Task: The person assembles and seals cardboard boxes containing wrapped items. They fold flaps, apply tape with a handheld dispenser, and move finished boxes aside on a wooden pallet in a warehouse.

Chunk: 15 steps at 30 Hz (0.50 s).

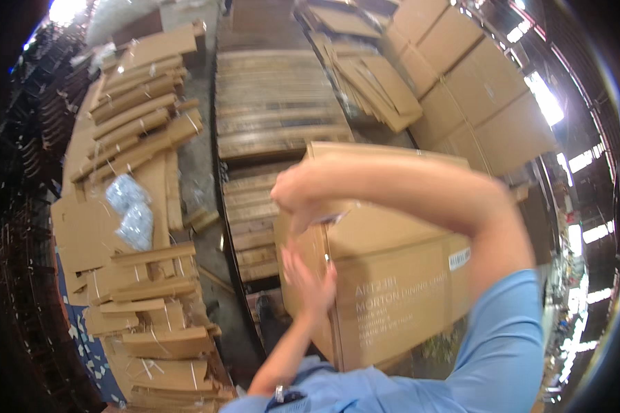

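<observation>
A large brown cardboard box (393, 296) with a white label and printed lettering is in front of me. My left hand (311, 286) is at the box's left side, its fingers apart against the cardboard near the edge. Reaching across the top of the box, my right arm is bent. My right hand (296, 193) is closed just above the box's left top edge, a little beyond the left hand. A small shiny bit shows below the right wrist, but what the fingers hold is hidden and blurred.
Wooden pallets (279, 89) lie beyond the box. On the left are tied bundles of flat cardboard (145, 124) and a clear plastic bag (134, 213). Stacked large cartons (482, 89) stand at the right, with loose flattened cardboard (379, 82) beside them.
</observation>
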Available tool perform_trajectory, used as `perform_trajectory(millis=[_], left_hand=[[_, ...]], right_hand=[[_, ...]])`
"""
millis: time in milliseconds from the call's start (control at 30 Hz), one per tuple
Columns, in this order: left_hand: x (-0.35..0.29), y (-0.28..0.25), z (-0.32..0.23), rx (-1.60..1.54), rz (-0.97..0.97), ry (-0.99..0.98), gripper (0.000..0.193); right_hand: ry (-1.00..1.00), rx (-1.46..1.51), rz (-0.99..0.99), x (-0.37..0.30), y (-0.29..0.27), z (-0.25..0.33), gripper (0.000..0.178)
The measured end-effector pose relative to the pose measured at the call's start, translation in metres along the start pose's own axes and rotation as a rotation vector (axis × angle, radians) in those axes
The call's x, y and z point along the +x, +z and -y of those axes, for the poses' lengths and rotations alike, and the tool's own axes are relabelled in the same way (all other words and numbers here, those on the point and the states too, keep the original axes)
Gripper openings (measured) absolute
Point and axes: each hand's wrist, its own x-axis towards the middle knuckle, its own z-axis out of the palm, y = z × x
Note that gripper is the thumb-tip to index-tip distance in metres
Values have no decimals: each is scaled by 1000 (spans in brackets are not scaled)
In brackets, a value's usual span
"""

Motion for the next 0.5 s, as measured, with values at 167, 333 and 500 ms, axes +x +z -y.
perform_trajectory(millis=[167,333,500], left_hand=[[109,28,-21,302,922,201,78],[81,50,-18,472,656,589,78],[55,38,-47,412,982,591,65]], right_hand=[[197,-171,-199,-61,48,29,26],[371,73,-165,-141,131,6,24],[198,372,-568,-257,169,42,17]])
